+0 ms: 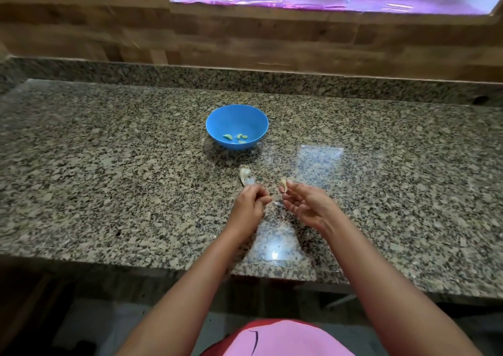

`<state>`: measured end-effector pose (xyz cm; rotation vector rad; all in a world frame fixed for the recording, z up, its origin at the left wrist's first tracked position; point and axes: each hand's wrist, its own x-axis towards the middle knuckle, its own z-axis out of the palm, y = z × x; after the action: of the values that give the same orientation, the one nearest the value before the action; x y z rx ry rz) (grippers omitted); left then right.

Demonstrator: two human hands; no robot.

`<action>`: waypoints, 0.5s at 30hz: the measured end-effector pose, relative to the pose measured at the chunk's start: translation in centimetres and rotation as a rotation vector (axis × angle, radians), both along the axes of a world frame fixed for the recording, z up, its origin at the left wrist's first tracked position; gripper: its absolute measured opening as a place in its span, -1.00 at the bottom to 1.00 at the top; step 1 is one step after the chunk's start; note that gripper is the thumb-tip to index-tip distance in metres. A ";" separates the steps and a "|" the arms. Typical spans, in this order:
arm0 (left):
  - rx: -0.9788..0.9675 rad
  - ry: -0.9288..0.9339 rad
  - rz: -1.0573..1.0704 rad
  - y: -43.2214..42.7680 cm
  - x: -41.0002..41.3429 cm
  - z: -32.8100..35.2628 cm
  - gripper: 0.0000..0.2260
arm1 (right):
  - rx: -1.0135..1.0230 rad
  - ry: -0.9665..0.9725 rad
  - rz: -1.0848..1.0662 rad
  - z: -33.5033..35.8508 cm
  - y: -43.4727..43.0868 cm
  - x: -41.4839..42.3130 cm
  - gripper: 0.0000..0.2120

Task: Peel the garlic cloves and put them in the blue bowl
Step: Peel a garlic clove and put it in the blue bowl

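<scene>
Garlic clove (284, 185) at the fingertips of the right hand (304, 206).
The right hand pinches it; the left hand (251, 202) beside has curled fingers, its contents unclear; blue bowl (237, 126) lies beyond both.

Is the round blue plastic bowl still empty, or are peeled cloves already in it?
Not empty. The round blue plastic bowl stands upright on the speckled granite counter with a few pale peeled garlic cloves on its bottom.

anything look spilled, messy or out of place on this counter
Nothing really stands out. The blue bowl sits upright with a few peeled cloves inside. The only litter is a small heap of garlic skins on the counter just beyond the left hand, as expected when peeling.
</scene>
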<state>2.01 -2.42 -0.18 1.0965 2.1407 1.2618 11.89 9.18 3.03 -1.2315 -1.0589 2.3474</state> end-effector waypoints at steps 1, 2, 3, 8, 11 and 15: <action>-0.029 -0.008 0.025 0.0 -0.3 -0.1 -0.96 | 0.017 -0.015 0.003 -0.1 0.1 -0.1 -0.89; -0.052 -0.017 0.041 0.2 -0.6 -0.2 -0.96 | 0.035 -0.022 0.009 -0.2 0.1 -0.2 -0.89; -0.070 -0.029 0.052 0.3 -0.8 -0.2 -0.93 | 0.053 -0.022 0.019 -0.2 0.1 -0.2 -0.90; -0.061 -0.148 0.114 1.4 -0.9 0.4 -0.83 | 0.164 0.017 0.039 -0.1 -0.6 -0.6 -0.93; 0.034 -0.289 0.177 2.0 -0.7 0.5 -0.83 | 0.200 0.061 0.008 -0.3 -1.1 -0.9 -0.93; 0.087 -0.441 0.169 2.4 -1.0 0.1 -0.93 | 0.144 0.128 -0.021 -0.6 -1.2 -1.1 -0.90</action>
<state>1.00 -0.04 -0.06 0.6013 1.8824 1.5207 10.81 7.96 2.40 -1.0213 -1.1441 2.2569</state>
